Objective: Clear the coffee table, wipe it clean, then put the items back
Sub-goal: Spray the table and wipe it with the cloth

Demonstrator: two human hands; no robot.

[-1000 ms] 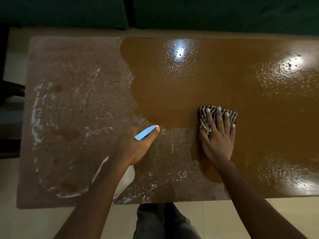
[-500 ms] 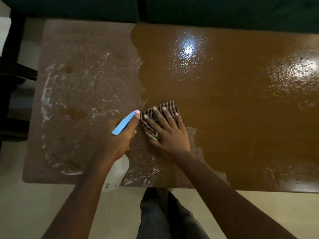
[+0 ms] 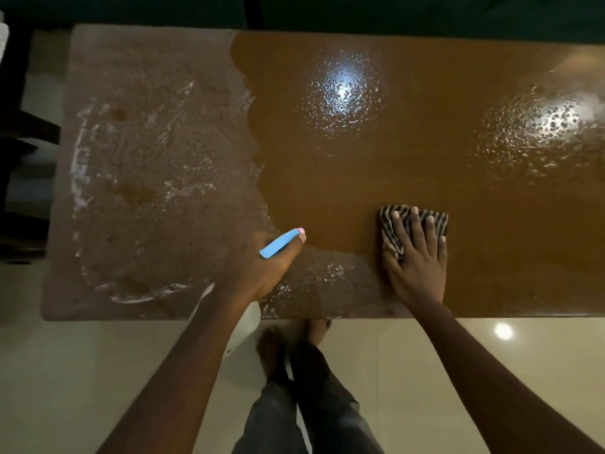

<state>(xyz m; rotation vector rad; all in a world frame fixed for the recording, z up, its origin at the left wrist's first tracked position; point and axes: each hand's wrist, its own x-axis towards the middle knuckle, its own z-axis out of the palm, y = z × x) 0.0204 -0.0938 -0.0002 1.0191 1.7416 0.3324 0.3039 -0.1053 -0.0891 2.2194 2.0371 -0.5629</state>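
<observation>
The brown coffee table [image 3: 409,165] fills the view; its left part is dull and streaked with white residue, its right part is glossy and wet. My left hand [image 3: 262,267] grips a white spray bottle [image 3: 244,326] with a blue top [image 3: 281,243], held over the table's front edge. My right hand [image 3: 417,257] presses flat, fingers straight, on a folded striped cloth [image 3: 389,235] lying on the glossy part near the front edge. Most of the bottle's body is hidden under my left forearm.
A dark sofa [image 3: 425,14] runs along the table's far side. Dark furniture [image 3: 23,132] stands at the left. Pale tiled floor [image 3: 82,371] lies in front, where my legs and bare feet [image 3: 294,342] stand close to the table edge.
My right hand slid the cloth left next to the spray bottle, then back to the right. The glossy wiped area near the front edge has widened. My left hand kept its hold on the bottle.
</observation>
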